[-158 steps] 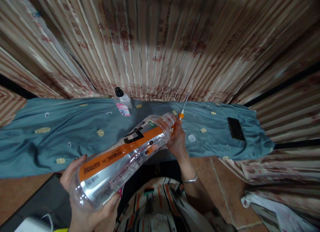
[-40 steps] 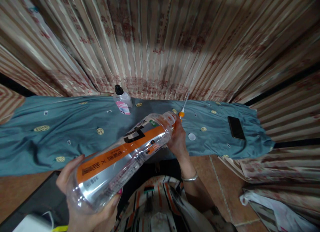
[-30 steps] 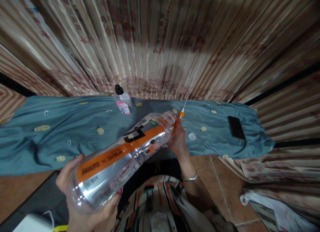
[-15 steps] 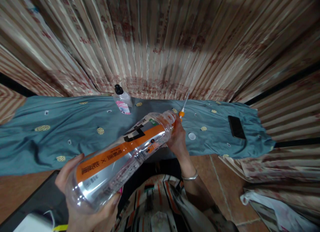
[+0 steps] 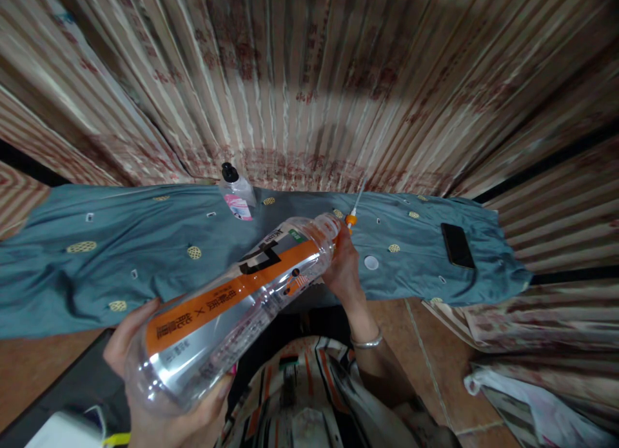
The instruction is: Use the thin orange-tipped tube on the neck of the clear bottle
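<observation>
A large clear plastic bottle (image 5: 232, 312) with an orange and silver label lies slanted across my view, its open mouth pointing up to the right. Around its base, my left hand (image 5: 169, 409) is closed, thumb and fingers on opposite sides. My right hand (image 5: 344, 267) grips the bottle near the neck, its fingers partly hidden behind it. Just past those fingers is an orange-and-white pump head (image 5: 351, 220) with a thin clear tube; whether the hand touches it I cannot tell. A small white disc (image 5: 371, 262) lies on the cloth to the right.
A blue-green cloth with pineapple prints (image 5: 164, 232) covers the narrow table. On it stand a clear bottle with a black top and pink label (image 5: 238, 196) and, far right, a black phone (image 5: 457, 245). Striped curtains (image 5: 290, 80) hang behind. A white bag (image 5: 536, 396) is at lower right.
The bottle has shifted very slightly to the left along with my left hand. Both hands keep their hold, and the things on the cloth stay put.
</observation>
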The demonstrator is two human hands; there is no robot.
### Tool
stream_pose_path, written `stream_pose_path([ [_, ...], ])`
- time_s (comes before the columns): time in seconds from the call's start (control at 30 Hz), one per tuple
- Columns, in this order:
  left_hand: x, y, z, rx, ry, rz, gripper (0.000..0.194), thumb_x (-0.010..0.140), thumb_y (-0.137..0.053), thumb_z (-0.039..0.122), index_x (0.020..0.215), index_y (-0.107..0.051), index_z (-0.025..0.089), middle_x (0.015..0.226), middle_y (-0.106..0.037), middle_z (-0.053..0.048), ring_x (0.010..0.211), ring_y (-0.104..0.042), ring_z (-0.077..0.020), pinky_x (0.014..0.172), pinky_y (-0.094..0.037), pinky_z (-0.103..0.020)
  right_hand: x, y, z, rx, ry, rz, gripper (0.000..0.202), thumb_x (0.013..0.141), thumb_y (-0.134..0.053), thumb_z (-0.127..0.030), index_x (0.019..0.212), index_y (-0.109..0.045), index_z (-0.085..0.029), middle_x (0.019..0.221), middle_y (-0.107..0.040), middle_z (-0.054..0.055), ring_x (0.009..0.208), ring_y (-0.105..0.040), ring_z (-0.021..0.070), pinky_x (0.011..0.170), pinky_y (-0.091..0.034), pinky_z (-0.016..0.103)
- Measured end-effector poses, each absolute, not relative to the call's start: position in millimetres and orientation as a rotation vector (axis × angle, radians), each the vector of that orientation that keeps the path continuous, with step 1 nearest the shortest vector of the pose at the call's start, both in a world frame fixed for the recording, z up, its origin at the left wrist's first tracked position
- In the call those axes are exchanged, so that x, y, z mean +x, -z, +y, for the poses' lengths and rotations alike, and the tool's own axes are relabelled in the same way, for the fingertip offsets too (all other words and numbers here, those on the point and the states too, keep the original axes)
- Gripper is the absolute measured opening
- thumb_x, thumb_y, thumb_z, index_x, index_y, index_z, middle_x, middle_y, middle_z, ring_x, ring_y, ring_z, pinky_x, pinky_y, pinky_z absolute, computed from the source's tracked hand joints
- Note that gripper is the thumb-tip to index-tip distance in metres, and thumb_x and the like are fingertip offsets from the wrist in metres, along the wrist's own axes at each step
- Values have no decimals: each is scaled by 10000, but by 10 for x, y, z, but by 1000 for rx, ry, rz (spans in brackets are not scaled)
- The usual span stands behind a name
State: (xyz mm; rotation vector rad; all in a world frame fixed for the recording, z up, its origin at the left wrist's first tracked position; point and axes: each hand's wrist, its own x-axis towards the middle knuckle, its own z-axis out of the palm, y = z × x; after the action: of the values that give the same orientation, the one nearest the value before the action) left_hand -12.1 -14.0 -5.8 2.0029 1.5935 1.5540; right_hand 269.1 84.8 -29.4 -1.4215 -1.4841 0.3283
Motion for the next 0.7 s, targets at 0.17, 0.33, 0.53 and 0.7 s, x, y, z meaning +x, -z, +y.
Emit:
stream_pose_path([
  [0.17,-127,26,-141,2082,-1565,1539,1098,508,-879,460,1494,-420,304,1493,-468,-72,1225,-530,-348,1068,-428,-528,2704,311,851,-1406,-306,-1505,654,781,-774,-348,1355,-516,-172,1247,-693,177,1136,-698,307,959,-592,465],
  [0.33,-114,-16,-112,2118,-1570,1554,1104,511,-859,496,1503,-409,317,1492,-472,-69,1241,-517,-380,1073,-415,-568,2705,324,852,-1406,-287,-1510,654,784,-774,-340,1360,-508,-179,1262,-689,170,1140,-696,305,957,-595,464],
  [0.53,-90,-48,-98,2152,-1571,1519,1109,504,-872,466,1502,-410,321,1493,-480,-39,1193,-543,-321,1071,-427,-497,2692,309,846,-1385,-287,-1509,613,808,-741,-338,1352,-515,-167,1234,-696,171,1118,-703,300,940,-602,449],
  [0.7,-95,-17,-123,2081,-1598,1538,1095,492,-871,462,1487,-434,325,1485,-482,-54,1218,-536,-348,1067,-425,-537,2704,320,851,-1391,-311,-1506,663,782,-770,-345,1368,-505,-181,1267,-685,171,1137,-695,313,966,-589,478],
])
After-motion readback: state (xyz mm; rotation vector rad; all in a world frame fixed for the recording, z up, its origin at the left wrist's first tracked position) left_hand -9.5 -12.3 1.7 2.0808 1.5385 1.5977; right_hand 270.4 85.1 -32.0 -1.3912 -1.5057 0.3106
